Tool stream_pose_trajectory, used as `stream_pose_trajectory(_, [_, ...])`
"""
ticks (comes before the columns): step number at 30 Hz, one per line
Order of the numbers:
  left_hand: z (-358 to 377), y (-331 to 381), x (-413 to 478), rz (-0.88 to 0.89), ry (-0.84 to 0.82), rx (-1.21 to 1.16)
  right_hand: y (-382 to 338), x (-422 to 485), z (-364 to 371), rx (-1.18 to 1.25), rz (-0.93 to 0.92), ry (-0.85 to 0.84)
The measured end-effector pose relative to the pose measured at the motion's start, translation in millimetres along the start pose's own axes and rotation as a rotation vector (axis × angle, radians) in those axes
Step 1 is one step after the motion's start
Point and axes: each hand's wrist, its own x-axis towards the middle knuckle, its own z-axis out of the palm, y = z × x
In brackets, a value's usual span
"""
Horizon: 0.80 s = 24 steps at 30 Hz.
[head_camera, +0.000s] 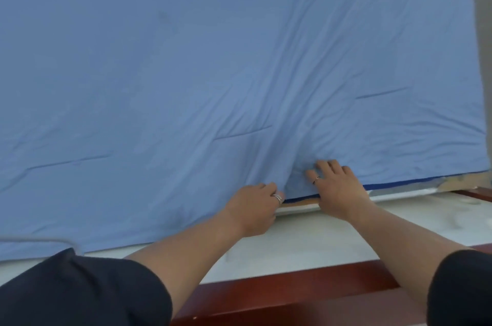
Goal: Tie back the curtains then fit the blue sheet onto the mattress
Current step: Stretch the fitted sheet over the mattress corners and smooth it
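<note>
The blue sheet [213, 59] covers nearly the whole mattress top, with creases running toward my hands. My left hand [255, 206] is closed on a bunch of the sheet's near edge, a ring on one finger. My right hand [335, 187] lies flat on the sheet at the near edge, fingers spread, pressing the cloth down. Between and right of my hands a strip of the mattress edge [399, 182] shows dark blue piping and tan fabric. To the left the sheet hangs over the near side. No curtains are in view.
A pale bed base [319, 240] runs below the mattress edge, bordered by a reddish-brown wooden frame [292, 291]. A grey wall strip [482, 32] stands at the far right. My dark sleeves fill the lower corners.
</note>
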Motion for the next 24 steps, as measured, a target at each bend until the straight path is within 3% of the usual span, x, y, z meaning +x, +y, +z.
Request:
stream_pose_trajectory(5, [27.2, 24.2, 50.8, -0.114, 0.115, 0.191, 17.1, 17.7, 15.0, -0.009, -0.206, 0.208])
stream_pose_trajectory(9, [29.8, 43.7, 62.3, -0.224, 0.148, 0.272, 26.1, 1.1, 5.9, 0.161, -0.228, 0.049])
stream_pose_trajectory(13, [11.7, 72.9, 77.2, -0.213, 0.021, 0.358, 52.2, -28.2, 0.4, 0.278, -0.246, 0.03])
stream_pose_trajectory(16, [-1.8, 112.7, 86.9, -0.251, -0.173, 0.231, 72.6, -47.9, 0.2, 0.339, -0.289, 0.026])
stream_pose_trajectory(18, [3.0, 128.1, 89.1, -0.292, -0.294, 0.162, 80.1, -55.9, 4.3, 0.323, -0.341, -0.046])
stream_pose_trajectory(24, [21.9, 116.1, 102.3, -0.405, -0.441, 0.187, 83.9, -34.7, 35.6, 0.332, -0.324, -0.244])
